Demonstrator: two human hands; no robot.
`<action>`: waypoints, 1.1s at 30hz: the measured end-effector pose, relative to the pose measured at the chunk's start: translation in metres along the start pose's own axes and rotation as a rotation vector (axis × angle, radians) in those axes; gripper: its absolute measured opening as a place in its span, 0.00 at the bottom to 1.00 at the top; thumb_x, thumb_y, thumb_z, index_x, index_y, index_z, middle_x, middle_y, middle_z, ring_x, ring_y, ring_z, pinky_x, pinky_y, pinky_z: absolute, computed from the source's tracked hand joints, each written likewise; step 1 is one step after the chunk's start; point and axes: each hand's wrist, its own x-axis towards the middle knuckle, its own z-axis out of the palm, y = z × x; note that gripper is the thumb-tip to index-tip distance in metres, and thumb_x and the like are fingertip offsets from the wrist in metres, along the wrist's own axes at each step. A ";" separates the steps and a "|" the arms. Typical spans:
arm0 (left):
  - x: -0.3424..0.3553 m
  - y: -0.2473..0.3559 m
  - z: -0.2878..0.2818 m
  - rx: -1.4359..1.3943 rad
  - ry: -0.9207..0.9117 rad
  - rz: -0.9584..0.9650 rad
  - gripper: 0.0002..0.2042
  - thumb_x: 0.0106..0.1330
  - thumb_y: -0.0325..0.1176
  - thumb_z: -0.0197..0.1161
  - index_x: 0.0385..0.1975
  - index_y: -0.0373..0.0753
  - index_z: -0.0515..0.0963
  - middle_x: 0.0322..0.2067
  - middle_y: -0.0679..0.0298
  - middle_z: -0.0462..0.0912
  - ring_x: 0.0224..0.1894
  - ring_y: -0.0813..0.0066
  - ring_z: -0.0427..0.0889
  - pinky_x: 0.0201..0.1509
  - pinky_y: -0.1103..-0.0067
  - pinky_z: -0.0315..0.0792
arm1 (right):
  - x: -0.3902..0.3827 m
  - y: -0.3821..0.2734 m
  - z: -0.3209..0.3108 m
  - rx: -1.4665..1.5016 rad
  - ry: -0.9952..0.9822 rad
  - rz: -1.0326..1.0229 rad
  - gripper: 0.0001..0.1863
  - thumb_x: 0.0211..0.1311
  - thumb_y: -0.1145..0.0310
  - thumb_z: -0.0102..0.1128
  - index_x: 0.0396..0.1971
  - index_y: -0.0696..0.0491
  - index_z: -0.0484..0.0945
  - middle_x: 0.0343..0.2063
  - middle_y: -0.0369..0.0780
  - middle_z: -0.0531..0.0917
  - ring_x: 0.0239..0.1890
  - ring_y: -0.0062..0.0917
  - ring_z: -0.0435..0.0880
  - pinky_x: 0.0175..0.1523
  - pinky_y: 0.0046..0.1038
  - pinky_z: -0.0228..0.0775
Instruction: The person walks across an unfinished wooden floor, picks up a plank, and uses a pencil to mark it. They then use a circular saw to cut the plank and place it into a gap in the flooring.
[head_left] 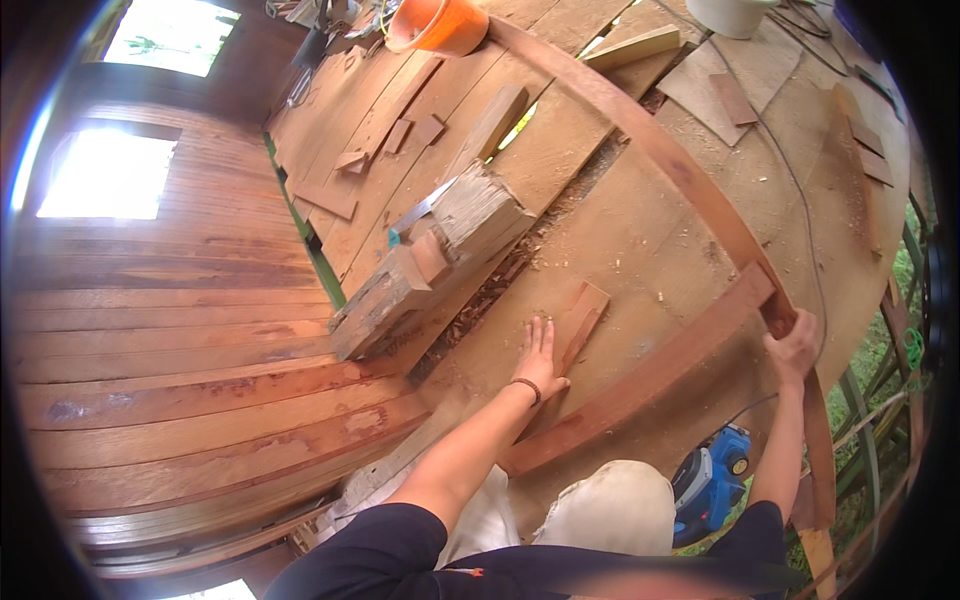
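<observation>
My left hand (541,366) lies with its fingers stretched out on the wooden floor, right beside a short piece of board (585,318). On the right, my right hand (795,348) is closed round the edge of a long, narrow wooden plank (690,180), which runs from the far middle down to the lower right. A shorter reddish plank (650,375) meets it at an angle close to my right hand, one end resting at or over the long plank; the exact contact is hard to see. Near my knee sits a blue electric power tool (712,485), its cord trailing off.
A heavy weathered timber (470,215) with a small block (430,255) and a handsaw-like blade (420,210) lies left of centre. Offcuts (398,136) are scattered beyond. An orange bucket (437,25) stands far off. A cable (800,190) crosses the right side, near the platform's edge.
</observation>
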 end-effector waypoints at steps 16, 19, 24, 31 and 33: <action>0.004 -0.003 0.000 0.083 -0.034 0.000 0.62 0.49 0.40 0.78 0.73 0.37 0.31 0.74 0.45 0.26 0.76 0.43 0.30 0.76 0.53 0.44 | 0.053 -0.035 0.010 0.042 0.002 0.169 0.32 0.39 0.62 0.71 0.48 0.52 0.70 0.45 0.45 0.76 0.46 0.44 0.80 0.49 0.44 0.73; 0.005 -0.009 0.006 0.108 0.018 0.088 0.65 0.47 0.40 0.79 0.72 0.34 0.29 0.73 0.41 0.24 0.75 0.42 0.26 0.78 0.59 0.37 | 0.083 -0.049 0.012 0.197 -0.041 0.153 0.30 0.41 0.57 0.72 0.46 0.52 0.74 0.41 0.46 0.80 0.45 0.43 0.81 0.48 0.43 0.74; 0.008 -0.013 0.013 0.076 0.000 0.087 0.63 0.47 0.41 0.79 0.72 0.31 0.33 0.73 0.39 0.27 0.75 0.39 0.29 0.78 0.58 0.36 | 0.117 -0.075 0.009 0.180 0.064 0.175 0.34 0.39 0.57 0.73 0.50 0.52 0.74 0.47 0.44 0.79 0.49 0.42 0.79 0.51 0.41 0.74; 0.005 -0.002 0.000 0.081 -0.042 -0.030 0.63 0.48 0.40 0.78 0.74 0.40 0.30 0.74 0.47 0.24 0.76 0.44 0.28 0.75 0.51 0.45 | 0.168 -0.128 -0.066 0.371 0.187 0.054 0.31 0.39 0.62 0.75 0.48 0.53 0.77 0.40 0.43 0.84 0.45 0.36 0.83 0.50 0.37 0.75; 0.003 0.002 -0.006 0.087 -0.079 -0.055 0.62 0.50 0.39 0.77 0.74 0.42 0.29 0.74 0.49 0.24 0.76 0.48 0.27 0.76 0.52 0.45 | 0.186 -0.147 -0.082 0.473 0.210 -0.018 0.31 0.41 0.62 0.75 0.49 0.54 0.76 0.40 0.43 0.85 0.45 0.35 0.84 0.50 0.35 0.75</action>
